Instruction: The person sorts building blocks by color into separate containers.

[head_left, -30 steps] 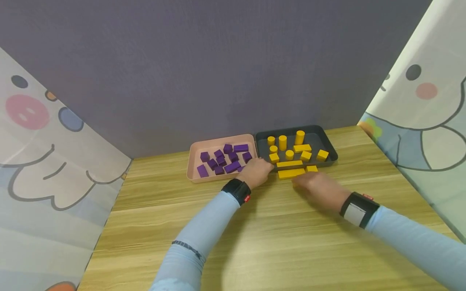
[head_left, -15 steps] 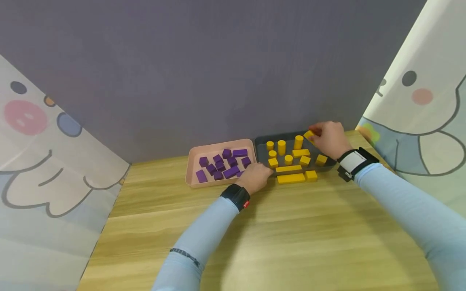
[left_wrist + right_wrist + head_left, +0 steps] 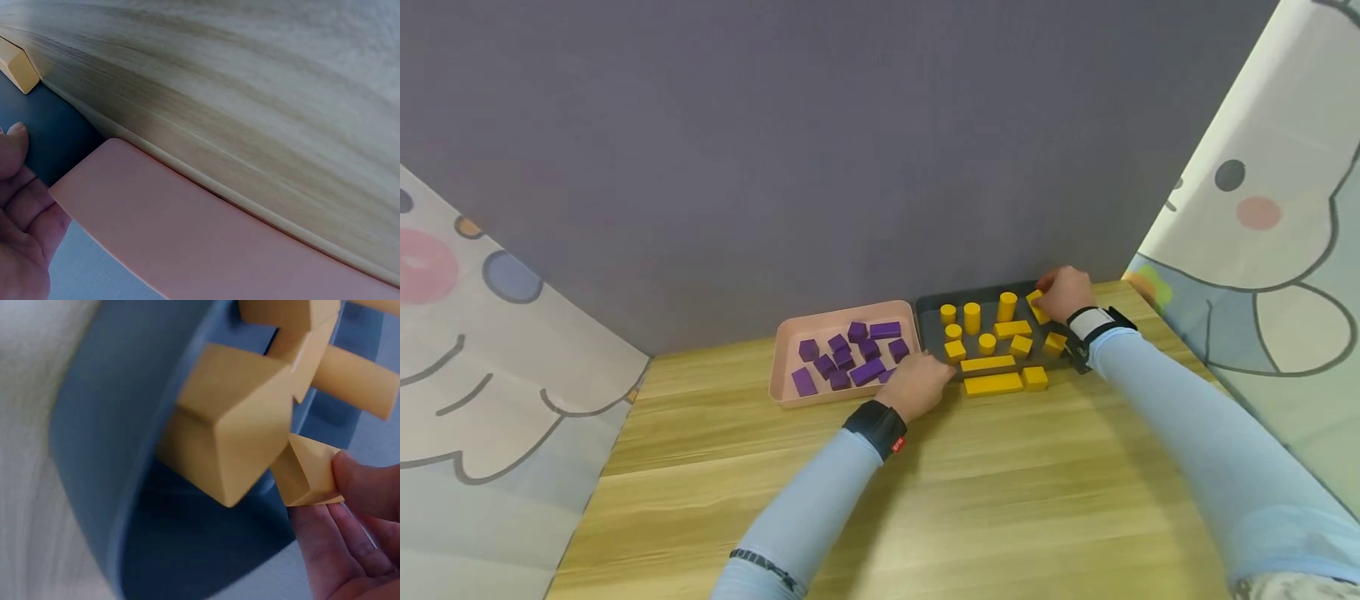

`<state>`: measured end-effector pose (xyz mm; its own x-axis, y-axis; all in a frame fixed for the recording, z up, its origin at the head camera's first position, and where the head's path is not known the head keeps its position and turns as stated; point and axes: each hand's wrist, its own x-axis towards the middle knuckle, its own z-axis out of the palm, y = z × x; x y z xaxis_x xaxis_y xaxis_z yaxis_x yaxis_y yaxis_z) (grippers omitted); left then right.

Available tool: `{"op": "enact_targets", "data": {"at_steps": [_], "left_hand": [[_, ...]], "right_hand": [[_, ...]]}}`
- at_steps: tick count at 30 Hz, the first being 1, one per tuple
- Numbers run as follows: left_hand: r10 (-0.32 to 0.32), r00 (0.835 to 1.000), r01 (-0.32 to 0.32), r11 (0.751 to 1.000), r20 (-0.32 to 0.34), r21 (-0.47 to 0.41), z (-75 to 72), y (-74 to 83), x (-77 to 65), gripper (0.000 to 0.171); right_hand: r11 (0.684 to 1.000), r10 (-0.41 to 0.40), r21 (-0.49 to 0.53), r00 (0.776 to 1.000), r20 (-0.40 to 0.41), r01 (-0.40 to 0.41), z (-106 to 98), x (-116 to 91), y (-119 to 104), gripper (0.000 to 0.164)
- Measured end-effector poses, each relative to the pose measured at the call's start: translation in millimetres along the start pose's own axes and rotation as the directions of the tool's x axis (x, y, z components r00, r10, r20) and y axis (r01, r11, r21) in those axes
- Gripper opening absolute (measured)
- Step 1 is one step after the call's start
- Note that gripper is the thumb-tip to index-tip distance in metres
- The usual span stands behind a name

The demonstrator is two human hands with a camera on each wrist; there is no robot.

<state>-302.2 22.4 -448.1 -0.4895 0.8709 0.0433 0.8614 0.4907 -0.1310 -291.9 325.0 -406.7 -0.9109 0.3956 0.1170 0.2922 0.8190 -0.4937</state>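
My left hand (image 3: 917, 386) grips the front left corner of a dark grey tray (image 3: 930, 333). In the left wrist view its thumb (image 3: 14, 150) lies on the tray's wall, beside the pink tray (image 3: 162, 219). My right hand (image 3: 1067, 294) reaches over the dark tray's far right corner and pinches a yellow block (image 3: 307, 472) between thumb and fingers. Several yellow cylinders, cubes and bars stand or lie in this tray, among them a tall cylinder (image 3: 1007, 307) and a cube (image 3: 234, 419) close to the held block.
In front of the dark tray, a yellow bar (image 3: 993, 384) and a yellow cube (image 3: 1035, 378) lie on the wooden table (image 3: 985, 492). The pink tray on the left holds several purple blocks (image 3: 868, 371). A grey wall (image 3: 820, 167) rises directly behind both trays.
My right hand has picked a yellow block up from the table in front and carried it to the dark tray's far right corner, lowering it there. The left hand has stayed on the tray.
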Motion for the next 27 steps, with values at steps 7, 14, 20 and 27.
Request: {"op": "enact_targets", "data": {"at_steps": [7,14,20,27], "left_hand": [[0.012,1.0,-0.012,1.0,0.006,-0.001,-0.3,-0.2,0.9,0.018],[-0.001,1.0,0.001,1.0,0.01,-0.013,-0.7,-0.6,1.6,0.019],[0.006,1.0,-0.006,1.0,-0.011,0.004,-1.2,-0.3,1.3,0.019],[0.016,1.0,-0.016,1.0,-0.016,0.027,-3.8,-0.4,-1.0,0.02]], "right_hand": [[1.0,0.02,-0.007,0.999,0.042,-0.02,8,4,6,0.033],[1.0,0.008,-0.006,0.997,0.074,-0.007,15,8,9,0.033],[1.0,0.003,-0.027,0.998,0.062,-0.001,14,6,10,0.03],[1.0,0.018,-0.018,0.998,0.053,-0.017,1,-6,2,0.037]]}}
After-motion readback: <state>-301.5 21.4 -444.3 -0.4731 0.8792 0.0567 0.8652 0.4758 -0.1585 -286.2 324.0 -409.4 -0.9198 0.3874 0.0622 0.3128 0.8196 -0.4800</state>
